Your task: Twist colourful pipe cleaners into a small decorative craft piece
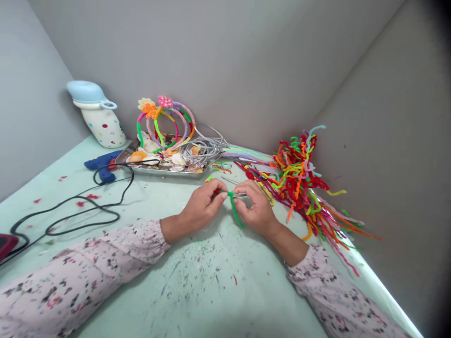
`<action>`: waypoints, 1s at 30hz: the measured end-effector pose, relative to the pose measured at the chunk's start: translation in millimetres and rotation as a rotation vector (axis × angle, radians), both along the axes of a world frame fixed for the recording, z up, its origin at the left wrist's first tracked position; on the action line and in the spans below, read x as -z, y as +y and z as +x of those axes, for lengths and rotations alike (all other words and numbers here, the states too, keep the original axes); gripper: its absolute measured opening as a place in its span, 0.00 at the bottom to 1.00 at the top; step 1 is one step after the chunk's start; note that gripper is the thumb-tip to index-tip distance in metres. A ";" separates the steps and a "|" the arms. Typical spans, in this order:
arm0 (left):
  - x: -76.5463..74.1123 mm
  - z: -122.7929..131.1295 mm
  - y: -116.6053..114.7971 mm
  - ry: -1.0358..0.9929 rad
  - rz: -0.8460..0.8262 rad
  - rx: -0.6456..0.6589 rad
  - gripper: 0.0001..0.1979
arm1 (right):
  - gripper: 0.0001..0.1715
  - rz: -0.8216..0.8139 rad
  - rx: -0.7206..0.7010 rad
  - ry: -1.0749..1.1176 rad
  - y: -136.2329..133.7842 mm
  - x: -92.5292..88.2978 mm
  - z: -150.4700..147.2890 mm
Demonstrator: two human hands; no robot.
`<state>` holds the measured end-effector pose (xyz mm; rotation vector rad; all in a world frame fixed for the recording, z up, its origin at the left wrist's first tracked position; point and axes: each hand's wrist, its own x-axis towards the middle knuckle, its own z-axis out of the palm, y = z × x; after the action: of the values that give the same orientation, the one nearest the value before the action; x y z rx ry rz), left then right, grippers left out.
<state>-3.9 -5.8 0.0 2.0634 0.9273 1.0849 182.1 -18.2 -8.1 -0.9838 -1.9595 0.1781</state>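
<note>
Green pipe cleaner [233,211] looks light and bendy, its fuzzy wire best pinched near the bend; left hand [202,206] and right hand [255,206] clamp it together above the pale green counter [197,281].

Hands [203,205]: two, six o'clock
Green pipe cleaner [234,213]: one, six o'clock
Glue gun [102,164]: one, ten o'clock
Metal tray [160,171]: one, eleven o'clock
Pipe-cleaner flowers [165,101]: three, eleven o'clock
</note>
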 end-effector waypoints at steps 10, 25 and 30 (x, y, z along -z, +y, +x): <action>0.4 0.1 -0.1 -0.011 -0.045 -0.005 0.07 | 0.05 0.109 0.068 -0.036 4.8 2.9 1.7; -0.8 0.8 -0.8 0.005 -0.011 -0.016 0.07 | 0.05 0.194 0.051 -0.049 3.2 0.5 1.7; -0.1 1.0 -0.9 0.007 0.002 -0.018 0.07 | 0.03 0.188 0.038 -0.006 3.3 -1.5 0.7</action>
<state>-2.9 -6.6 0.1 2.0657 0.9502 1.0894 182.9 -15.0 -6.6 -0.8981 -1.9223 -0.0300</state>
